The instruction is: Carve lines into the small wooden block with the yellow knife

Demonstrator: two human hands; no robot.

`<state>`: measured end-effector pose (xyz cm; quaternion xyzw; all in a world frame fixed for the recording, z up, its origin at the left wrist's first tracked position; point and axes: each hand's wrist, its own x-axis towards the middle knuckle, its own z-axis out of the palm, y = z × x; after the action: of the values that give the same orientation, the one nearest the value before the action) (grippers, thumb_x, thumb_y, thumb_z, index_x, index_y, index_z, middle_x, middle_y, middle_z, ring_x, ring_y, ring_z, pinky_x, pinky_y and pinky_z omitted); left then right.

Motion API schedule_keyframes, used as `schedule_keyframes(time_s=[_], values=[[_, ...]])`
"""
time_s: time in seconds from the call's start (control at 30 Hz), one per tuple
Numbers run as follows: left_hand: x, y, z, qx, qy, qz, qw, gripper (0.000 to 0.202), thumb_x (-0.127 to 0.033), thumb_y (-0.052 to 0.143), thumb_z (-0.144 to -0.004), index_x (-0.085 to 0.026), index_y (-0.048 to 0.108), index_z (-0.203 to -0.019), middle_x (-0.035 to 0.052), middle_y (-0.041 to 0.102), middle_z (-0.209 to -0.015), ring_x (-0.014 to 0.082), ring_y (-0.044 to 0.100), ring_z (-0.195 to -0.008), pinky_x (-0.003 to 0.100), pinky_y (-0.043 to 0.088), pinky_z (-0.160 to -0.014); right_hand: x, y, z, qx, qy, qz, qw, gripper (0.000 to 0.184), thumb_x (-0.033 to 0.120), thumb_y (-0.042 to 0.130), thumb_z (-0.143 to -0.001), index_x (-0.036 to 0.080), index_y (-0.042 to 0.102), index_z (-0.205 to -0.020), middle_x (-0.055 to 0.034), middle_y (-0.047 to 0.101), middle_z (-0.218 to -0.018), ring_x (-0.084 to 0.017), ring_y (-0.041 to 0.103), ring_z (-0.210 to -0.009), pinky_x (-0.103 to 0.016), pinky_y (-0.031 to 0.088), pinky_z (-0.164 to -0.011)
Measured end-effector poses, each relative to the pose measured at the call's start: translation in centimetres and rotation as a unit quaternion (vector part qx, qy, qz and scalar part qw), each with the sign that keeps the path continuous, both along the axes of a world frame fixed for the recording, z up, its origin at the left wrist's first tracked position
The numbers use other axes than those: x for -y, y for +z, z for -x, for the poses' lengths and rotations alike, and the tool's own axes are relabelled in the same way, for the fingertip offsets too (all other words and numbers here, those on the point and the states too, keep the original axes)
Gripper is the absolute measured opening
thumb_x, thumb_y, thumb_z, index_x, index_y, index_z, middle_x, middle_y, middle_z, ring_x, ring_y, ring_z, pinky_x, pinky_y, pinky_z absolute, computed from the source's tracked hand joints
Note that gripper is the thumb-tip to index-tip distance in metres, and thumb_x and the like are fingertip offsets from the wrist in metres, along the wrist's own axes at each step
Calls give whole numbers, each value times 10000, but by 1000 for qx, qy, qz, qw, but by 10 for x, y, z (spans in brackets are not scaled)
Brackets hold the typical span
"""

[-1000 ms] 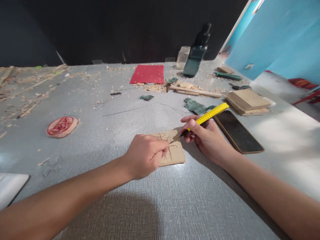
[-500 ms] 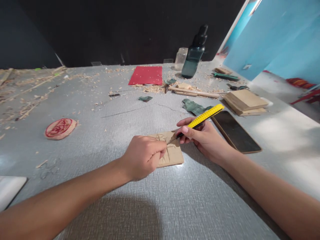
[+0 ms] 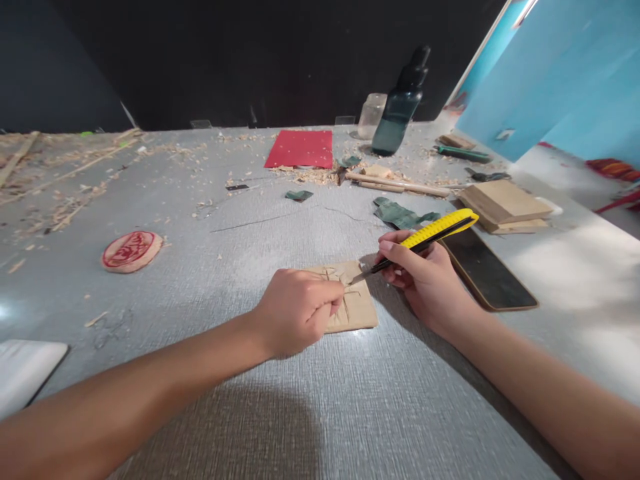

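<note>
left hand (image 3: 303,310) on tan incised board (image 3: 363,313), fingers curled closed; right hand (image 3: 425,280) grips yellow cutter (image 3: 440,229), blade (image 3: 360,277) over board.

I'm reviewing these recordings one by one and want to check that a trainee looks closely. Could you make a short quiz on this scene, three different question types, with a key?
1. True or false: the left hand rests on the tan board.

2. Multiple choice: what does the right hand hold?
A) a paintbrush
B) a yellow-and-black cutter
C) a wooden ruler

3. Short answer: what colour is the flat sheet lying toward the back of the table, to the left of the dark bottle in the picture?

Key: 1. True. 2. B. 3. Red.
</note>
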<state>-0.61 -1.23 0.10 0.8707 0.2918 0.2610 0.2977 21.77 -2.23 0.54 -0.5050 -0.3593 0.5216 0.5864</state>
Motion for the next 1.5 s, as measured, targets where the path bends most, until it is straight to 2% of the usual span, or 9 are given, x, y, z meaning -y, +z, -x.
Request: schedule_keyframes(time_s=[0.23, 0.4, 0.53, 0.67, 0.9, 1.1, 1.23, 1.4, 1.5], values=[[0, 0, 0, -5, -1, -8, 1000, 163, -126, 424, -778, -159, 494, -634, -41, 502, -579, 96, 421, -569, 277, 272, -600, 2, 1, 0, 52, 74, -18, 996, 260, 300, 894, -748, 213, 698, -895, -11, 683, -702, -110, 607, -552, -214, 465, -507], [0, 0, -1, -2, -1, -5, 1000, 168, -122, 417, -778, -158, 487, -629, -41, 504, -573, 95, 408, -560, 277, 271, -597, 3, 2, 3, 36, 12, 3, 999, 184, 247, 847, -772, 210, 691, -860, -22, 678, -708, -87, 522, -499, -209, 374, -433], [1, 0, -1, -4, -2, -4, 1000, 168, -118, 421, -771, -159, 497, -627, -41, 516, -574, 96, 412, -563, 273, 273, -595, 3, 0, 3, 7, -33, -19, 999, 144, 206, 817, -785, 201, 673, -799, 8, 583, -663, -60, 433, -485, -200, 302, -421], [0, -1, 0, -9, 0, -12, 1000, 168, -124, 423, -769, -162, 509, -630, -39, 523, -578, 100, 415, -569, 274, 272, -596, 3, -1, 3, 7, -28, -28, 999, 148, 197, 807, -791, 202, 662, -821, 17, 570, -666, -59, 430, -486, -201, 297, -429], [-1, -1, 0, -8, -5, -15, 1000, 169, -122, 426, -772, -163, 522, -640, -41, 525, -580, 97, 424, -562, 277, 277, -600, 4, 3, 3, 52, 55, -22, 997, 250, 268, 869, -760, 215, 659, -886, -3, 661, -686, -108, 565, -515, -229, 403, -471], [0, -1, -1, -9, -4, -14, 1000, 173, -127, 427, -777, -162, 518, -634, -38, 522, -578, 100, 411, -561, 280, 268, -591, 5, 0, 5, 19, -23, -18, 999, 197, 212, 839, -776, 198, 658, -852, 29, 568, -665, -60, 454, -481, -210, 324, -434], [0, -1, 0, -13, -5, -18, 1000, 170, -130, 433, -775, -162, 521, -633, -39, 524, -580, 103, 413, -572, 280, 274, -595, 5, -1, 6, 2, -41, -30, 999, 259, 198, 856, -757, 215, 661, -926, 40, 523, -682, -63, 413, -497, -222, 295, -426], [-1, -2, 1, -14, -6, -18, 1000, 176, -129, 432, -775, -164, 541, -642, -37, 533, -587, 104, 418, -573, 287, 278, -595, 5, 0, 7, -2, -24, -46, 999, 447, 216, 878, -740, 254, 621, -1104, 26, 591, -842, -67, 426, -542, -219, 318, -433], [-1, -1, 1, -13, -8, -17, 1000, 177, -125, 428, -776, -163, 537, -642, -35, 536, -592, 104, 423, -576, 288, 282, -598, 6, 1, 6, 8, -10, -60, 998, 490, 250, 880, -751, 275, 592, -1148, 20, 600, -906, -79, 434, -582, -214, 338, -452]])
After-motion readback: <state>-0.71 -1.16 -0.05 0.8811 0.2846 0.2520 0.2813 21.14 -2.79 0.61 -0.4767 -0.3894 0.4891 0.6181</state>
